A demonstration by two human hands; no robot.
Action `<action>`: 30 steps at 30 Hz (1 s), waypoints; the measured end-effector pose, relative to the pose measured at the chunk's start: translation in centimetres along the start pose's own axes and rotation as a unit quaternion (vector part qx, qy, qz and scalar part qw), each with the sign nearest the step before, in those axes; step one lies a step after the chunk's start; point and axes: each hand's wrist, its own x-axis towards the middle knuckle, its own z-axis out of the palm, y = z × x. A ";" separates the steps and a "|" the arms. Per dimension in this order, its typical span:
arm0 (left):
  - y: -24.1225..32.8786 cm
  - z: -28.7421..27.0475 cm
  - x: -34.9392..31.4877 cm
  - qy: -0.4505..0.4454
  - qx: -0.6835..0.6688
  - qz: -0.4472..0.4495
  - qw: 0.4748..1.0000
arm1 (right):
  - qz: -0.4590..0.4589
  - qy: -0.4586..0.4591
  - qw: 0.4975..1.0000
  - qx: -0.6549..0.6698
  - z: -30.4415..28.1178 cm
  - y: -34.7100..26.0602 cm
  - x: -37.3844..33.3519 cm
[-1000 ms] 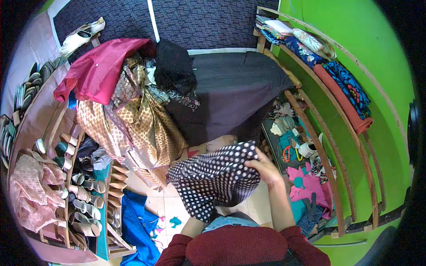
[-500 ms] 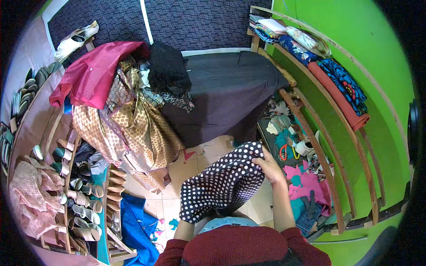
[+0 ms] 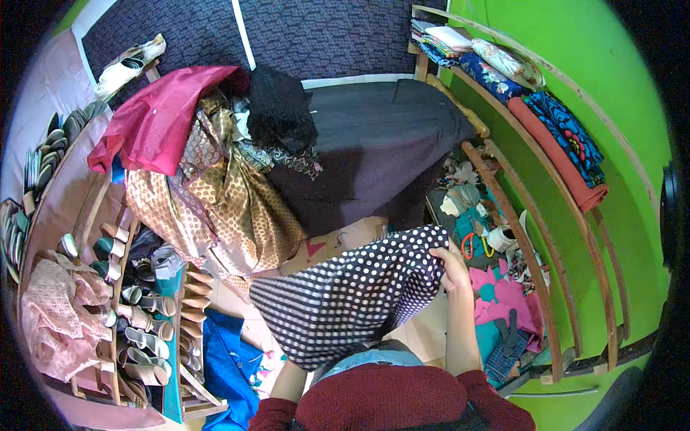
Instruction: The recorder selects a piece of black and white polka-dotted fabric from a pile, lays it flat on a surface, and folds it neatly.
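A black cloth with white polka dots [image 3: 352, 287] is spread out in front of my body. My right hand [image 3: 453, 267] pinches its upper right corner, thumb on top. My left forearm [image 3: 287, 381] runs up under the cloth's lower left part, and the cloth covers that hand and its fingers. Motion smears the dots on the left half of the cloth. Beyond it, a heap of gold patterned fabric [image 3: 251, 215] hangs down from a table draped in dark cloth [image 3: 381, 136].
Magenta fabric [image 3: 165, 115] and black lace [image 3: 282, 108] top the heap. Shoe racks with several shoes [image 3: 147, 341] stand at left, near a blue cloth [image 3: 226, 366]. Wooden rails [image 3: 517, 258] line the right; orange-handled scissors [image 3: 468, 246] and pink scraps [image 3: 496, 302] lie beside them.
The polka-dot cloth has opened out wider, its left side swinging further left. My right hand has shifted slightly right and down. The whole view has shifted a little.
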 end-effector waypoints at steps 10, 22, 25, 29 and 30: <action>0.1 2.6 1.1 -0.011 0.054 -0.034 0.998 | 0.049 0.041 0.997 -0.049 -3.0 6.2 2.2; -1.1 -5.6 6.1 -0.039 0.116 -0.048 0.991 | 0.010 0.079 0.949 -0.305 -9.2 6.9 5.8; -1.4 -5.7 6.2 -0.053 0.133 -0.041 0.989 | -0.007 0.130 0.915 -0.383 -10.7 9.9 6.9; -1.7 -6.7 6.2 -0.071 0.153 -0.044 0.985 | 0.000 0.185 0.977 -0.109 -11.0 13.0 6.6; -1.8 -7.8 6.3 -0.069 0.163 -0.048 0.983 | 0.032 0.136 0.986 -0.087 -9.7 11.8 6.5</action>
